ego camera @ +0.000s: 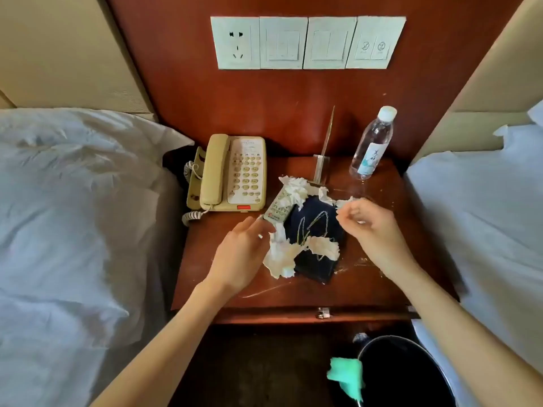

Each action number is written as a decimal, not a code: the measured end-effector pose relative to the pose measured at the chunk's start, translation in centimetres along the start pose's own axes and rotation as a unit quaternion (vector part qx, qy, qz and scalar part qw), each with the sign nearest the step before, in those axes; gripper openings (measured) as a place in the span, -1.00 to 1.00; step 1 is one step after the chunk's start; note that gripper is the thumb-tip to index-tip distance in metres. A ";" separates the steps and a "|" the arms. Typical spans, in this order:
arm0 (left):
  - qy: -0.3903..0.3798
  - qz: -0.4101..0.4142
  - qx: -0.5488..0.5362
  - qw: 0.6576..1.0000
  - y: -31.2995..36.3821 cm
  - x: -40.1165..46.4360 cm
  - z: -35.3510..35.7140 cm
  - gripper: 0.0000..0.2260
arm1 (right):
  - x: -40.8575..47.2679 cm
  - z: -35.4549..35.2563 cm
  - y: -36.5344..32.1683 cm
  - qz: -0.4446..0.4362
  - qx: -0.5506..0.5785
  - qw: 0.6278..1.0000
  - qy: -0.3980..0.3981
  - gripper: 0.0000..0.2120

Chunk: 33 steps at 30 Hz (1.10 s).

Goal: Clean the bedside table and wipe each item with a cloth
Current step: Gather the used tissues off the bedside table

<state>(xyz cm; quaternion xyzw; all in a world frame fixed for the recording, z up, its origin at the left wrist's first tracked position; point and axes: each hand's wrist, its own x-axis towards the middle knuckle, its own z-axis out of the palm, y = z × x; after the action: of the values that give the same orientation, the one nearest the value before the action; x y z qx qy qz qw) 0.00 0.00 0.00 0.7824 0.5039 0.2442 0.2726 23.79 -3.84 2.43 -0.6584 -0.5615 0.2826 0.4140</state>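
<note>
Bedside table (379, 277): our landmark; we see white streaks and crumbs across its top, so we judge it not yet wiped.
Bin (411, 374): black, on the floor below the table's front right corner, with the green cloth (346, 377) hanging over its near rim, untouched by either hand.
Telephone (232, 174): at the table's back left, handset in its cradle; no sign we can see of it having been wiped.
Dark pouch (317, 233): flat at the table's middle, a thin chain lying on it.
Tissues (282, 251): crumpled white pieces scattered over and around the pouch at the table's middle, still to be cleared.
Water bottle (371, 142): upright at the table's back right.
Remote (277, 208): at the table's middle, between telephone and pouch, partly under a tissue.
Clear stand (321, 160): upright at the table's back, left of the bottle.
Left hand (241, 254): over the table's front middle, fingers relaxed and spread at the nearest tissue, not gripping it.
Right hand (367, 227): over the table's right middle, fingers curled, pinching a scrap of tissue.
Progress: we judge this the very start, litter first; wiping everything remains.
</note>
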 end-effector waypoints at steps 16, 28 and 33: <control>-0.072 0.171 0.241 0.953 -7.5 1.9 4.8 -0.46 | -0.1 3.1 7.1 -0.148 -0.201 0.962 -0.114 -0.69; -0.076 0.155 0.218 0.961 -6.9 1.8 6.4 -0.53 | -1.4 4.7 7.3 -0.088 -0.297 0.948 -0.077 -0.70; -0.060 0.163 0.187 0.967 -6.3 1.2 6.0 -0.81 | -1.2 5.7 7.3 -0.096 -0.294 0.949 -0.051 -0.80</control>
<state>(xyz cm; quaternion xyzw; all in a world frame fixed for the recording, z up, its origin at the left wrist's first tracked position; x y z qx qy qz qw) 0.28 2.20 -8.45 0.9042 0.3892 0.1389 0.1080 22.48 -3.93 -6.83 -0.6784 -0.7008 0.0969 0.1978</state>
